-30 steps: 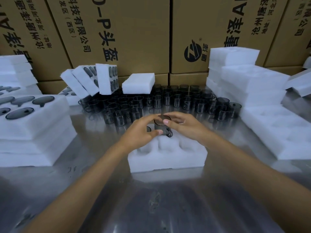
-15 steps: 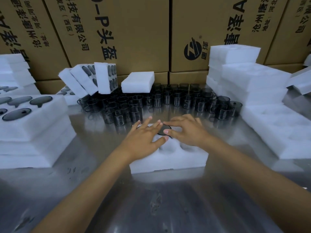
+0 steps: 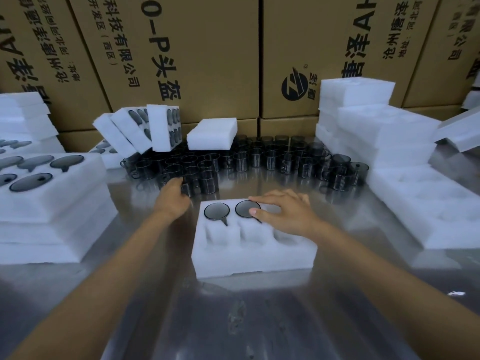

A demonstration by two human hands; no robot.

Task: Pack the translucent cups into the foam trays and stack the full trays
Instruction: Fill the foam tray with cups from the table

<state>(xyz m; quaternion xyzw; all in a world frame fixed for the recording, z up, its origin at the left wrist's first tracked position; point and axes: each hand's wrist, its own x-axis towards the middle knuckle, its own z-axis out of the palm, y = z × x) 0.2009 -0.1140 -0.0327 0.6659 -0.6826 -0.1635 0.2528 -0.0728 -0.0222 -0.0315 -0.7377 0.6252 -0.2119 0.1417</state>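
Risk: knocking neighbouring dark translucent handled cups [image 3: 259,159] on steel table [image 3: 259,320] while left hand [image 3: 172,200] closes around one front cup [image 3: 191,187]; grip looks curled, seating unclear. Risk: white foam tray [image 3: 252,255] sliding if right hand [image 3: 283,214], flat and released, lifts off.

Two cups seated in back pockets [image 3: 217,211]; other pockets empty.

Versus half second ago: left hand gone from tray to cup cluster; second cup now fully seated.
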